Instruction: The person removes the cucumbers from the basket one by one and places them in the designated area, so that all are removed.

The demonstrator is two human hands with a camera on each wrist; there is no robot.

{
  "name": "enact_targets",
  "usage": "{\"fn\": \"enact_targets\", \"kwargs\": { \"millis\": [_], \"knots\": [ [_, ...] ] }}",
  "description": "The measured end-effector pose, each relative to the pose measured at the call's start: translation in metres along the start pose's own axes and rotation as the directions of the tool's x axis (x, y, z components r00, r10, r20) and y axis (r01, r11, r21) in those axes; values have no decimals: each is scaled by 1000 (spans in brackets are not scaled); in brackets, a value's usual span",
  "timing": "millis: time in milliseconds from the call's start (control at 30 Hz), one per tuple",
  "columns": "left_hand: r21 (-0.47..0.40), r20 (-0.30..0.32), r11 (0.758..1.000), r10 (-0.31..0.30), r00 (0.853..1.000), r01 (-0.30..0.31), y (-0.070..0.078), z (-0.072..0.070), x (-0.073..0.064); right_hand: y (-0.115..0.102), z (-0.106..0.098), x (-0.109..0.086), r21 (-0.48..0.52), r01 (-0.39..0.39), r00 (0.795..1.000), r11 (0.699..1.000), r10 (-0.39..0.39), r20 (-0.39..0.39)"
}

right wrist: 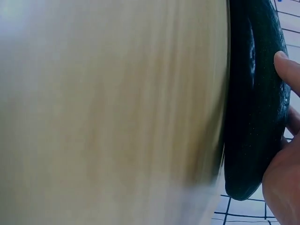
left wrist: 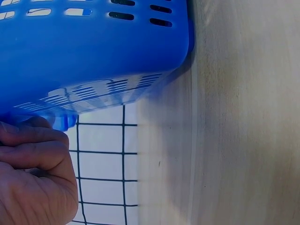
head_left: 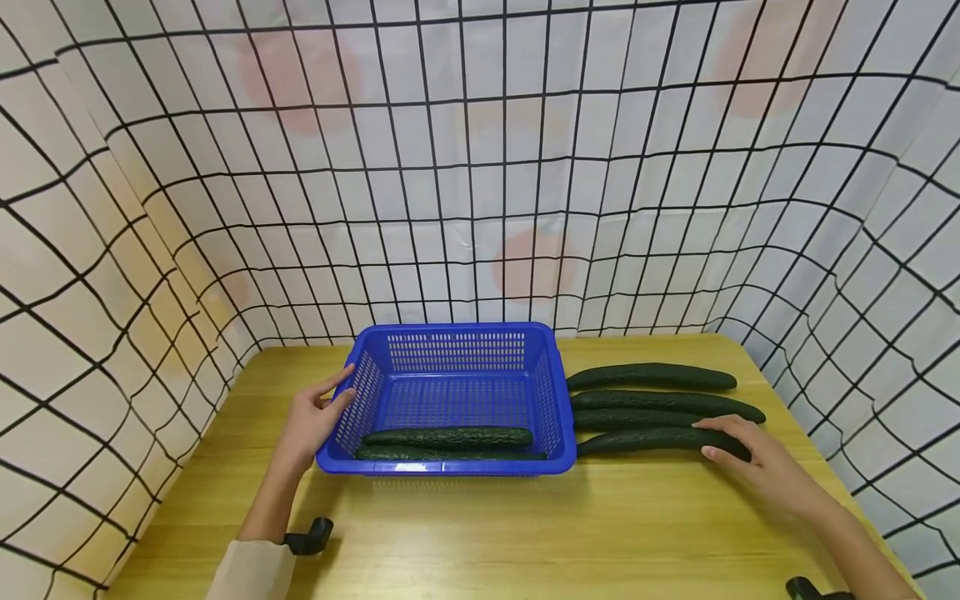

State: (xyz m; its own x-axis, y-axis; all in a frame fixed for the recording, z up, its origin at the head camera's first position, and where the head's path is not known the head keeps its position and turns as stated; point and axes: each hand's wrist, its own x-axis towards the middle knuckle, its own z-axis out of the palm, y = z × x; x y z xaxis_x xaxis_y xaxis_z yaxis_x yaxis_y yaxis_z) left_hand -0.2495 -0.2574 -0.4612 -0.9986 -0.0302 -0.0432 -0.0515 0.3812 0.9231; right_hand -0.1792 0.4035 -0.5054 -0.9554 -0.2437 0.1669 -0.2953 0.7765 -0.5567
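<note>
A blue plastic basket stands on the table, with two dark green cucumbers lying along its near side. My left hand holds the basket's left rim, thumb and index finger over the edge; in the left wrist view its other fingers are curled below the rim. To the right of the basket, several more cucumbers lie side by side. My right hand grips the right end of the nearest cucumber. In the right wrist view the thumb presses on that cucumber's side.
The wooden table reaches from the basket toward me. A white sheet behind a black wire grid closes off the back and both sides. Black camera mounts sit at both wrists.
</note>
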Motion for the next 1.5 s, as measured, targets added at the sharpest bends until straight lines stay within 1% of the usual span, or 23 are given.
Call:
{"fn": "enact_targets", "kwargs": {
  "millis": [100,233,333,500,633,767,1000,1167,1333,1400,1500],
  "knots": [
    [5,-4,1000,5,1000,-5,1,0,-1,1,1,3,0,19,1000,1000,-19,-21],
    [-4,-13,1000,17,1000,-17,3,1,-3,2,1,9,-46,79,995,996,-81,-65],
    [-12,-15,1000,20,1000,-20,4,1,-5,2,2,13,-82,123,989,989,-129,-76],
    [-10,-17,1000,25,1000,-26,5,2,-7,2,1,15,-131,156,983,979,-166,-74],
    [-2,-20,999,37,999,-37,5,3,-6,3,1,15,-185,157,983,970,-172,-65],
    [4,-15,999,48,999,-47,5,3,-5,2,2,15,-215,146,986,966,-160,-50],
    [8,-16,999,51,999,-51,4,3,-6,-6,0,19,-182,103,993,978,-111,-32],
    [3,-11,999,39,999,-38,5,1,-8,-12,-1,27,-195,67,997,979,-74,-28],
    [-8,-10,999,34,999,-34,4,1,-7,-24,-2,39,-194,77,994,978,-90,-60],
    [-8,-11,999,36,999,-36,4,1,-7,-32,-2,45,-169,97,991,981,-110,-70],
    [-4,-11,999,43,999,-43,4,1,-7,-45,-1,55,-136,109,989,985,-121,-81]
  ]
}}
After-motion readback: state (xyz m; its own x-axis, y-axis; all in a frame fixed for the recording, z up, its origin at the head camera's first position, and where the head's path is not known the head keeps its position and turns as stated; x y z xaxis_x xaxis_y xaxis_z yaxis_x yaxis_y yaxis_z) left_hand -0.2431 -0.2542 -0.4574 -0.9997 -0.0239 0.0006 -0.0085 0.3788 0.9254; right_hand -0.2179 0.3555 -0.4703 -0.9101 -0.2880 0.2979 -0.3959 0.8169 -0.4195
